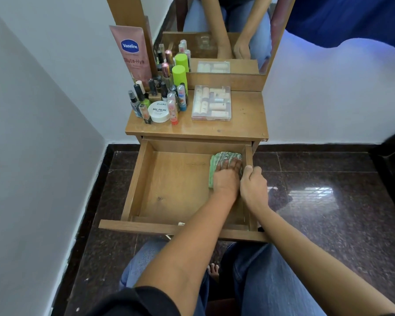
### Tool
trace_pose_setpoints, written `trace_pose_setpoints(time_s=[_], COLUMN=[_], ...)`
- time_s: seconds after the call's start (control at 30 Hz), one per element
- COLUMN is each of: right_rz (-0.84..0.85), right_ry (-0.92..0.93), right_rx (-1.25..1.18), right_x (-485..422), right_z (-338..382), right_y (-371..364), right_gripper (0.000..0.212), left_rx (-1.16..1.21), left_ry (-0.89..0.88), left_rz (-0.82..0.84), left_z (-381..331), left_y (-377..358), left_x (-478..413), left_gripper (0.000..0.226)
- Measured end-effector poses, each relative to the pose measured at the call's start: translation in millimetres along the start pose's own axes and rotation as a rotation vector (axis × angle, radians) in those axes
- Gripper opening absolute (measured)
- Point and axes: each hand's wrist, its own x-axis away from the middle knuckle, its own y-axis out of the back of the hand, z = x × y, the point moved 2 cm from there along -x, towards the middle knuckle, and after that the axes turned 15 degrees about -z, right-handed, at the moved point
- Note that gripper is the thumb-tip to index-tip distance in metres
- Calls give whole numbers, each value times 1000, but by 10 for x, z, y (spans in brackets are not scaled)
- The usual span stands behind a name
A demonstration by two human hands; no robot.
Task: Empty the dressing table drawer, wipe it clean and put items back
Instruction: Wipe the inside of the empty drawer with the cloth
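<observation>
The wooden drawer [169,190] is pulled out of the dressing table and has nothing in it but a green cloth [214,161]. My left hand [226,177] lies flat on that cloth and presses it onto the drawer floor in the far right corner. My right hand [252,183] is closed over the top edge of the drawer's right side wall. On the table top [246,120] stand the drawer's items: a cluster of small bottles and tubes [155,96], a white nail polish jar [159,111] and a clear plastic box [211,102].
A tall pink Vaseline tube [132,53] leans against the mirror frame at the back left. The mirror [214,30] reflects my arms. White walls close in on the left and right, and a dark polished floor [317,201] lies beneath. My knees sit under the drawer front.
</observation>
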Motion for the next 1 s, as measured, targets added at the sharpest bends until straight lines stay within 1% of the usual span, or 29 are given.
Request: trace_pose_setpoints(time_s=[0.17,0.3,0.57,0.67,0.73,0.8,0.83,0.87,0.9,0.97,1.0], right_rz=[-3,-1,9,-9,-80,-201,-221,-187,-92,199,330], right_ry=[24,39,7,14,127,349,482,605,697,778,795], right_rx=[15,26,30,34,83,164,179,173,155,142,145], right_x=[12,12,16,24,46,102,141,178,217,301,336], right_z=[2,-1,-9,9,38,110,165,220,281,408,464], right_y=[-2,-5,-13,3,22,40,34,6,-35,-176,-273], right_gripper=[42,43,44,40,34,36,38,40,41,45,47], left_rx=[59,49,30,13,43,97,113,109,98,86,91], left_ry=[51,103,332,369,359,333,308,269,228,193,210], left_rz=[3,-5,-25,-27,-34,-81,-132,-192,-252,-351,-386], left_z=[103,295,918,1000,1020,1072,1122,1191,1269,1459,1563], left_y=[47,71,169,250,356,474,536,587,631,705,739], left_x=[8,71,253,291,334,408,465,530,608,792,895], left_gripper=[57,61,64,64,63,60,59,59,59,58,59])
